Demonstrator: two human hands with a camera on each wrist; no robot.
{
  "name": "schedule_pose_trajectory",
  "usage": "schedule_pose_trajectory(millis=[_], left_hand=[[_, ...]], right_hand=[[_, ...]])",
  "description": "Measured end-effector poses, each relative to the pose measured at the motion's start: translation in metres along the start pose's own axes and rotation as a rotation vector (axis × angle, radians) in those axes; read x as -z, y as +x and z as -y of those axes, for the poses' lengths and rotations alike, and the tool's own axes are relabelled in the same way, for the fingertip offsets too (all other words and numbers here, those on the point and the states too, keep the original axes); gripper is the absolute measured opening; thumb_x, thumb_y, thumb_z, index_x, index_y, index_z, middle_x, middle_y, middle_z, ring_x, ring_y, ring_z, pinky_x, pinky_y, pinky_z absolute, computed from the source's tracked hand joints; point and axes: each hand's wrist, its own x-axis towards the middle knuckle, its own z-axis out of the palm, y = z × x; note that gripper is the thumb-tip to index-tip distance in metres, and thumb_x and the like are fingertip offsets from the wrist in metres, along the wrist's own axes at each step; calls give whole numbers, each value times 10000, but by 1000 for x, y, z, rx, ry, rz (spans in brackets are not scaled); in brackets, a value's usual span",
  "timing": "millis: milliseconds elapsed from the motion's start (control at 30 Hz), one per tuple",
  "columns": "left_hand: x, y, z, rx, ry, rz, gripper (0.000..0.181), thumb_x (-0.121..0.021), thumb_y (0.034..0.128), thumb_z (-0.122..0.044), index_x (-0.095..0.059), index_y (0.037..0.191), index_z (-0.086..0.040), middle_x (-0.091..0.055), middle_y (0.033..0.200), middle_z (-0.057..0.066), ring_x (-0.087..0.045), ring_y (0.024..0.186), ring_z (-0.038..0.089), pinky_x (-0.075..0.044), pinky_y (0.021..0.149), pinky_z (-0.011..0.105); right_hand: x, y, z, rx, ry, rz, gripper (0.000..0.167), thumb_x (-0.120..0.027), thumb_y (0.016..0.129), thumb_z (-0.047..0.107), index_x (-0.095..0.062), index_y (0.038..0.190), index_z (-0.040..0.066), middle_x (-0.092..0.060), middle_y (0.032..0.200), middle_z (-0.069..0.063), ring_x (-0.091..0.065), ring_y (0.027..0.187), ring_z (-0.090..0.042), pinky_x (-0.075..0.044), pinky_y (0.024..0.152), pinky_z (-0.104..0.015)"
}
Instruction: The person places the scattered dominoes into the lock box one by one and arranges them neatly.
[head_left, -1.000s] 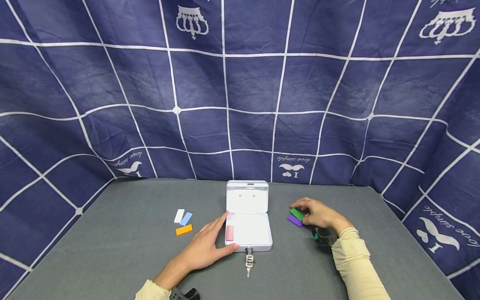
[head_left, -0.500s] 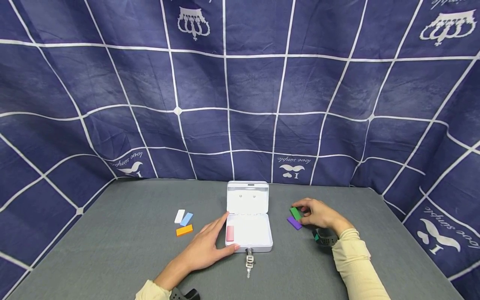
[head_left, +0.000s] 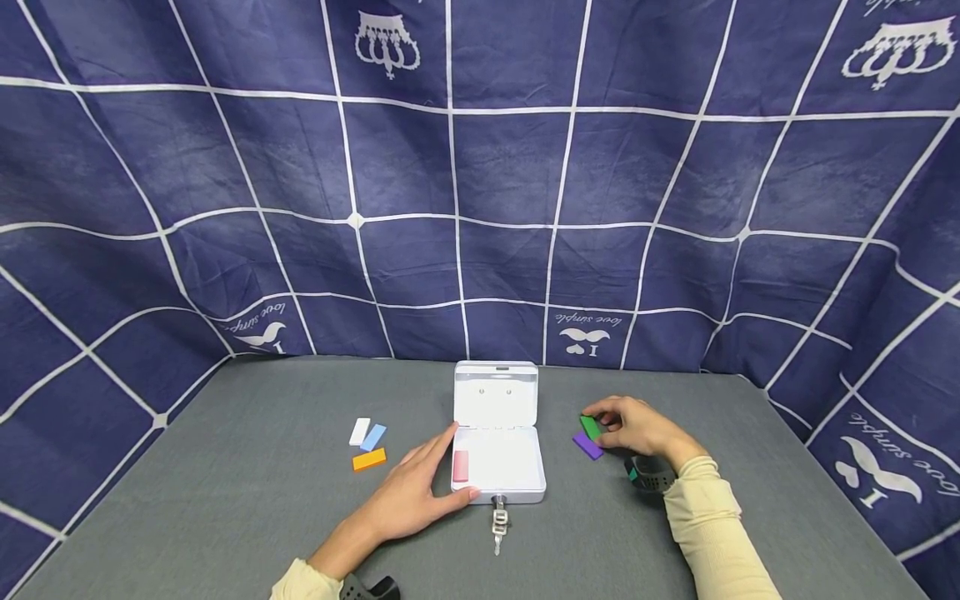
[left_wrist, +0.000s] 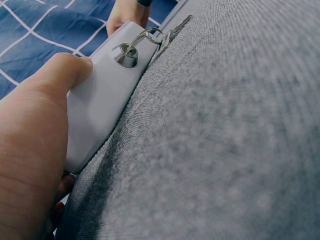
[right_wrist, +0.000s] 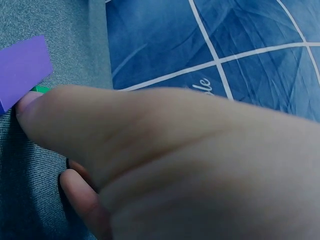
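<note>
A white metal cash box stands with its lid raised, and a pink block lies inside at the left. My left hand rests against its left front corner, thumb along the front and fingers along the left side. Keys hang from the lock on the front. To the right of the box, my right hand pinches a green block between thumb and fingers. A purple block lies just in front of it; in the right wrist view my thumb hides most of the green block.
White, blue and orange blocks lie on the grey tabletop, left of the box. A blue cloth with white lines hangs behind the table and along both sides.
The green block has turned slightly and come apart a little from the purple block, which has shifted slightly left and forward. My left hand and the box have stayed in place.
</note>
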Motion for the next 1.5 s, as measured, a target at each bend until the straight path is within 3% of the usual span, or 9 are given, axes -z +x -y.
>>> schedule_pose_trajectory(millis=[633,1500], left_hand=[[1,1,0,8,-1,-5,1001,-683,871,-694,-298,1639,-180,-439,1616,52,-446,1451,351,-362,1153,597],[0,-1,-2,5,16,-27,977,-710,867,-654,-329,1628,-173,-489,1578,79,-477,1426,352,-398,1127,591]], right_hand=[[1,1,1,-10,27,-2,453,-855,811,159,-714,1209,-4,-679,1060,-97,-660,980,-196,-563,837,-278],[3,0,3,16,-40,-31,436,-840,843,259,-732,1188,15,-725,1023,-35,-664,951,-178,-547,838,-323]])
